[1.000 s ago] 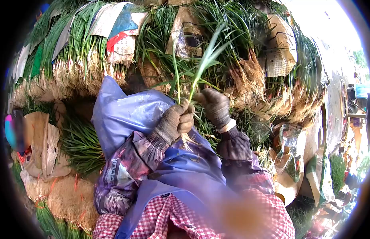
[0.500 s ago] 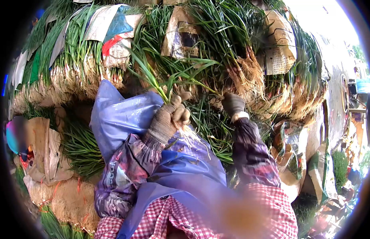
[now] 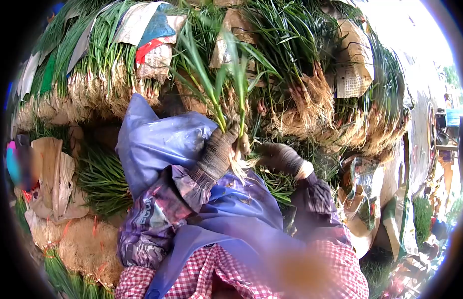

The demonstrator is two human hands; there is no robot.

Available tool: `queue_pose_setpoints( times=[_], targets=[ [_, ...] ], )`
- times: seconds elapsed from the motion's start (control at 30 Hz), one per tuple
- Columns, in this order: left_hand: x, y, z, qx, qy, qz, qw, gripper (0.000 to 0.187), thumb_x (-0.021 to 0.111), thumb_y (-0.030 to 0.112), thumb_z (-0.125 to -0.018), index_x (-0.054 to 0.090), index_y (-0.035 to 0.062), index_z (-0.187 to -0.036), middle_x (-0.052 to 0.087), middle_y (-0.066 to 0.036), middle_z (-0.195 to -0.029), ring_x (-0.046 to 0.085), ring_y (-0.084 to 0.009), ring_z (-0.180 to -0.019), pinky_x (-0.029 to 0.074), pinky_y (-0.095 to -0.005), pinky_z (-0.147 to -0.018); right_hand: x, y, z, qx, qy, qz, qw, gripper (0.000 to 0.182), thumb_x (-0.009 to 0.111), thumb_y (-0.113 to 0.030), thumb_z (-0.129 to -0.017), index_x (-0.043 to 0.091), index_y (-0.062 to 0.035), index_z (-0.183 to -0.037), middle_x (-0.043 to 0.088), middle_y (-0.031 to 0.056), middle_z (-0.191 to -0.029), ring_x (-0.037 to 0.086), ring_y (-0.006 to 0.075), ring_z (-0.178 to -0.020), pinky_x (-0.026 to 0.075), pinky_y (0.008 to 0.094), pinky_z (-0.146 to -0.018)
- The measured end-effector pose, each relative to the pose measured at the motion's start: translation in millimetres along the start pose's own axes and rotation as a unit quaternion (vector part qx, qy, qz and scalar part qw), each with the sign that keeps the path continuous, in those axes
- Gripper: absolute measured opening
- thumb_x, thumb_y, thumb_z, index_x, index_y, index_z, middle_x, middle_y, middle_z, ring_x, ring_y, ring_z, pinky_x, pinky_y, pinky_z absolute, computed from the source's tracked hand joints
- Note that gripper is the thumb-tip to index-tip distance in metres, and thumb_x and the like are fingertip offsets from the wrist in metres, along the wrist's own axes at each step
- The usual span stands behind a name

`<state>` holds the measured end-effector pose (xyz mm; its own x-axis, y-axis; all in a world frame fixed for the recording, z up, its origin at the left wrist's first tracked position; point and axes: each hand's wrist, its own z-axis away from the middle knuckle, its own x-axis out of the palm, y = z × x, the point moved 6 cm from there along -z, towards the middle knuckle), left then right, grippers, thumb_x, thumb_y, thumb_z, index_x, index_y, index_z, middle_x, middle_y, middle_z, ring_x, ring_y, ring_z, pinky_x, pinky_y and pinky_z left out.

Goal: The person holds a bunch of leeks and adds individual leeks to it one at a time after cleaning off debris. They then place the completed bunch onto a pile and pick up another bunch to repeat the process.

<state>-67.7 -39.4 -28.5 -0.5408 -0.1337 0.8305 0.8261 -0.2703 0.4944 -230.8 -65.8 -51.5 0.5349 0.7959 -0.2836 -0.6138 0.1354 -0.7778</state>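
Observation:
My gloved left hand is closed round a small bunch of green stalks, leaves up, pale roots hanging below the fist. Close to its right, my gloved right hand reaches toward the roots; its fingertips are blurred, and I cannot make out whether they hold anything. Both hands are above the blue plastic apron over my lap. Behind them, a large rooted bundle lies on the heap of green plants.
Rows of rooted bundles run along the back left, partly under sheets. Paper packaging lies at the back right. Loose greens and tied bundles are at the left. An open sack stands at the right.
My right hand has come down and left, beside my left hand. The stalk it held is no longer in it; more stalks stand upright at my left hand. The view has shifted slightly.

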Motion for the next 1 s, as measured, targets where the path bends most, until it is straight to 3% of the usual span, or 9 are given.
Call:
queue_pose_setpoints(
  times=[0.2,0.33,0.4,0.47,0.6,0.73,0.87,0.97,1.0],
  targets=[
    [21.1,-5.8,7.1,-0.122,-0.067,0.004,0.99,0.024,0.054,0.027,-0.093,0.054,0.0054,-0.103,0.051,-0.003,-0.072,0.049,-0.0166,-0.06,0.043,-0.0313,-0.058,-18.0,-73.5,-17.2,-0.178,-0.007,-0.501,0.847,0.047,0.062,-0.034,-0.089,0.055,0.0014,-0.12,0.057,-0.0017,-0.073,0.049,0.0053,-0.055,0.041,0.0187,-0.05],
    [13.9,-10.8,12.0,-0.164,0.012,0.019,0.986,0.025,0.054,0.028,-0.093,0.054,0.0065,-0.106,0.049,-0.001,-0.072,0.046,-0.0154,-0.058,0.041,-0.0293,-0.053,-26.9,-69.1,-40.4,-0.108,0.263,-0.314,0.906,0.018,0.064,-0.023,-0.088,0.064,-0.0057,-0.083,0.054,-0.0004,-0.059,0.051,0.01,-0.049,0.039,0.0246,-0.045],
    [-0.3,-19.6,7.5,-0.194,-0.042,0.061,0.978,0.023,0.052,0.028,-0.094,0.055,0.0073,-0.105,0.046,0.0,-0.068,0.044,-0.014,-0.057,0.039,-0.0278,-0.052,-42.4,-80.9,-27.4,-0.202,0.537,0.206,0.792,0.022,0.067,-0.027,-0.084,0.064,-0.006,-0.08,0.054,0.0098,-0.058,0.05,0.0176,-0.048,0.042,0.0328,-0.05],
    [-2.0,-19.2,5.2,-0.183,-0.093,0.083,0.975,0.023,0.052,0.028,-0.095,0.055,0.0074,-0.105,0.045,0.001,-0.066,0.043,-0.0138,-0.058,0.038,-0.0278,-0.052,-63.4,-33.6,-39.5,-0.117,0.573,0.137,0.8,0.022,0.066,-0.026,-0.085,0.063,-0.0058,-0.079,0.055,0.0089,-0.058,0.049,0.0163,-0.048,0.042,0.0332,-0.049],
    [2.2,-18.1,7.6,-0.179,-0.022,0.054,0.982,0.022,0.052,0.027,-0.095,0.055,0.0068,-0.103,0.046,0.001,-0.066,0.042,-0.0138,-0.056,0.036,-0.0269,-0.049,-53.5,-18.8,-42.1,-0.111,0.294,-0.396,0.863,0.02,0.065,-0.027,-0.087,0.067,-0.007,-0.087,0.061,-0.0004,-0.066,0.05,0.0054,-0.05,0.037,0.0195,-0.044],
    [-0.6,-25.4,5.1,-0.195,0.025,-0.072,0.978,0.023,0.052,0.028,-0.095,0.055,0.0066,-0.101,0.051,-0.001,-0.064,0.049,-0.0164,-0.055,0.038,-0.0296,-0.047,-30.7,-42.3,-54.7,-0.129,0.29,-0.324,0.891,0.021,0.067,-0.023,-0.086,0.066,-0.0037,-0.092,0.062,0.0012,-0.068,0.054,0.0085,-0.053,0.044,0.0242,-0.048],
    [-6.4,-25.4,7.4,-0.226,0.042,0.027,0.973,0.019,0.052,0.028,-0.094,0.055,0.0096,-0.094,0.049,-0.001,-0.061,0.048,-0.0161,-0.052,0.036,-0.029,-0.045,-24.8,-94.5,-37.5,-0.218,0.428,0.2,0.854,0.008,0.068,-0.01,-0.077,0.062,-0.0053,-0.079,0.062,0.0123,-0.07,0.061,0.0278,-0.062,0.048,0.0359,-0.058],
    [-9.1,-16.7,3.2,-0.203,0.039,0.073,0.976,0.02,0.05,0.031,-0.095,0.053,0.0119,-0.09,0.046,0.001,-0.064,0.043,-0.0141,-0.054,0.031,-0.028,-0.047,-19.7,-100.9,-21.8,-0.306,0.41,0.06,0.857,0.008,0.066,-0.012,-0.081,0.062,-0.0052,-0.08,0.062,0.0076,-0.066,0.059,0.0228,-0.056,0.047,0.0333,-0.055],
    [-10.0,-15.7,1.5,-0.195,0.03,0.097,0.976,0.02,0.05,0.031,-0.095,0.053,0.0123,-0.09,0.046,0.001,-0.065,0.042,-0.0138,-0.055,0.031,-0.0278,-0.047,-16.0,-83.7,-26.6,-0.304,0.376,-0.239,0.842,0.011,0.066,-0.014,-0.084,0.063,-0.0038,-0.082,0.06,0.0015,-0.064,0.053,0.0144,-0.051,0.044,0.0275,-0.052]
  ],
)
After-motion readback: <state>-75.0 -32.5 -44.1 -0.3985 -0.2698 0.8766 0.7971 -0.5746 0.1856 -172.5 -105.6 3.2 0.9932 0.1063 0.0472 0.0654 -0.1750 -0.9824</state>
